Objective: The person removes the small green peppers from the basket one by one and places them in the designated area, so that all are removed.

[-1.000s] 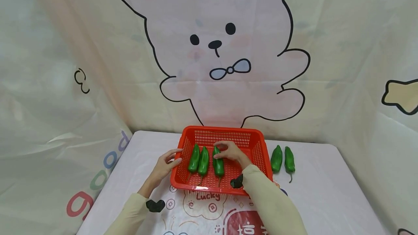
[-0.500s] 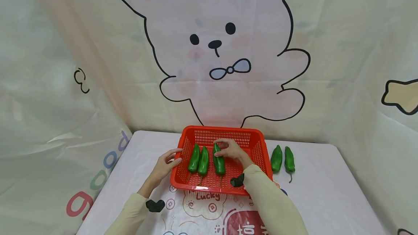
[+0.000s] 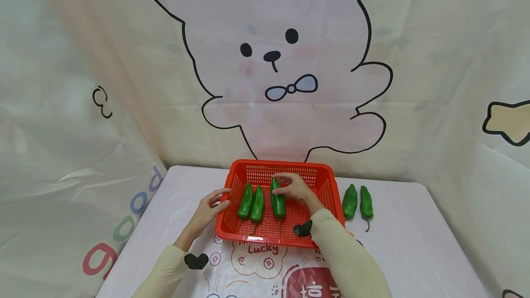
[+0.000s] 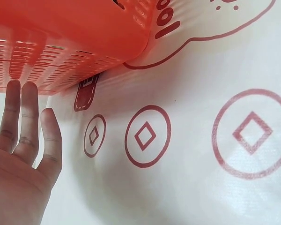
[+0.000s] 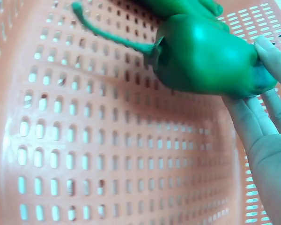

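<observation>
A red plastic basket point(image 3: 304, 240) with perforated walls stands on the table. My right hand point(image 3: 295, 188) is over it and grips a long green pepper point(image 5: 203, 54) by its far end, thumb on one side and fingers on the other. In the right wrist view the pepper's stem points away from the hand, above the basket floor. Two more green peppers point(image 3: 245, 201) point(image 3: 257, 205) lie side by side in the basket's left half. At the basket's left wall my left hand point(image 3: 207, 210) rests with straight fingers point(image 4: 30, 110) touching it; its thumb is hidden in the left wrist view.
Two green peppers point(image 3: 349, 202) point(image 3: 366, 203) lie on the table to the right of the basket. A white printed cloth point(image 3: 414, 243) covers the table. Behind it hangs a curtain point(image 3: 331, 123) with a cartoon animal on it.
My right hand has shifted slightly away and to the right, bringing the pepper with it. The left hand stays at the basket's left side.
</observation>
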A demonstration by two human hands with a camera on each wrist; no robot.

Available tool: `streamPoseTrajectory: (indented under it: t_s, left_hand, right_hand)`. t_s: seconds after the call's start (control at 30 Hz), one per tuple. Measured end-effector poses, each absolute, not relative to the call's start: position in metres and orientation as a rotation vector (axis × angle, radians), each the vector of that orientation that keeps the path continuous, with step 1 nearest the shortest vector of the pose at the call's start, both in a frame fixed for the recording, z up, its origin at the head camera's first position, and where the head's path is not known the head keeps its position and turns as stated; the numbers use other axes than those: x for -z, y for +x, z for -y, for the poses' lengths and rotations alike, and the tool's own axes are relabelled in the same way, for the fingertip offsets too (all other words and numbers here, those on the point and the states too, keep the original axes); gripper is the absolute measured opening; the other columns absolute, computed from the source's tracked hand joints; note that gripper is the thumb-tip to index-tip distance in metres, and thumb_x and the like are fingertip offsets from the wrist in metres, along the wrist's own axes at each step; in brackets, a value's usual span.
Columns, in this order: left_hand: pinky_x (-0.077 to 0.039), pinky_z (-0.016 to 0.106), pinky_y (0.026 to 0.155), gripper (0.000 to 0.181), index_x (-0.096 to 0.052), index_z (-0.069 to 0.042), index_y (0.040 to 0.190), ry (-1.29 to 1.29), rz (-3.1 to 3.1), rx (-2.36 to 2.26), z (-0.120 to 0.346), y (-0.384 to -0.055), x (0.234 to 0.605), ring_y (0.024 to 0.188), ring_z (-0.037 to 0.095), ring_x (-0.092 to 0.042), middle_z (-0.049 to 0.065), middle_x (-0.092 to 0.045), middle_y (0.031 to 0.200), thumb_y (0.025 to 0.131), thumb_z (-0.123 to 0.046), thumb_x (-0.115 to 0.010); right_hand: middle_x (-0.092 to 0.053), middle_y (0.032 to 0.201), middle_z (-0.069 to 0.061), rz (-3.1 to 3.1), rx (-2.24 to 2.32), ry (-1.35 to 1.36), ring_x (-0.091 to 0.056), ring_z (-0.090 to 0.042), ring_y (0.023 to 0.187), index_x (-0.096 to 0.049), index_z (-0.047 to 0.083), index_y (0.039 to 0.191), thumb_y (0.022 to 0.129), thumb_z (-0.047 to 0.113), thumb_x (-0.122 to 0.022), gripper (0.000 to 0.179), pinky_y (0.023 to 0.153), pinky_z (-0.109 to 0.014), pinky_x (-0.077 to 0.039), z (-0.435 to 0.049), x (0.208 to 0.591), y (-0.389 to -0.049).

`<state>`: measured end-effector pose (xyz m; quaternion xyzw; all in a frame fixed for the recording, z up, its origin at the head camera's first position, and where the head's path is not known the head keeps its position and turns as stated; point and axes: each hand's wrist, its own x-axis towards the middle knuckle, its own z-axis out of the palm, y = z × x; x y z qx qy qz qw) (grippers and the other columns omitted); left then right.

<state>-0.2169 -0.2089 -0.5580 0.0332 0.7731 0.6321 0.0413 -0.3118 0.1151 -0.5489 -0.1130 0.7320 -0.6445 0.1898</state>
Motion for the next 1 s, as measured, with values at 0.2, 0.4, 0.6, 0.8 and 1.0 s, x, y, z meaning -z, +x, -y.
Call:
streamPoseTrajectory:
  t_s: [0.2,0.4,0.6,0.8,1.0]
  left_hand:
    - [-0.053,0.047,0.095,0.045,-0.060,-0.016,0.140,0.099,-2.361,-1.943,0.209,-0.217,0.559,0.125,0.035,-0.055,0.013,-0.058,0.138,0.097,-0.017,-0.072]
    - [-0.052,0.047,0.096,0.045,-0.060,-0.015,0.141,0.095,-2.367,-1.946,0.208,-0.217,0.558,0.125,0.035,-0.056,0.014,-0.058,0.138,0.097,-0.016,-0.071]
    - [-0.051,0.048,0.097,0.046,-0.060,-0.016,0.141,0.093,-2.368,-1.941,0.208,-0.216,0.557,0.125,0.035,-0.055,0.014,-0.058,0.138,0.097,-0.018,-0.072]
    - [-0.054,0.048,0.093,0.046,-0.059,-0.014,0.141,0.091,-2.368,-1.953,0.208,-0.217,0.559,0.123,0.038,-0.056,0.016,-0.058,0.138,0.097,-0.017,-0.072]
    - [-0.053,0.049,0.094,0.045,-0.056,-0.007,0.142,0.072,-2.407,-1.938,0.204,-0.217,0.558,0.124,0.043,-0.054,0.021,-0.055,0.140,0.099,-0.011,-0.067]
  right_hand:
    - [-0.055,0.133,-0.022,-2.064,1.855,-0.318,-0.066,-0.033,0.104,-0.060,0.003,0.140,0.088,-0.001,-0.079,0.056,0.082,-0.046,-0.059,-0.118,0.536,-0.315]
    - [-0.054,0.134,-0.022,-2.068,1.881,-0.328,-0.066,-0.033,0.106,-0.057,0.002,0.142,0.089,0.002,-0.079,0.058,0.084,-0.044,-0.059,-0.122,0.525,-0.315]
    - [-0.053,0.134,-0.024,-2.092,1.900,-0.342,-0.066,-0.033,0.105,-0.057,0.002,0.143,0.090,0.003,-0.078,0.056,0.083,-0.045,-0.059,-0.128,0.517,-0.316]
    - [-0.051,0.135,-0.026,-2.093,1.899,-0.320,-0.066,-0.034,0.105,-0.057,0.005,0.143,0.090,0.006,-0.078,0.057,0.085,-0.047,-0.058,-0.133,0.506,-0.315]
    - [-0.052,0.136,-0.026,-2.114,1.872,-0.341,-0.064,-0.036,0.109,-0.055,0.004,0.144,0.093,0.009,-0.076,0.056,0.085,-0.044,-0.058,-0.139,0.493,-0.313]
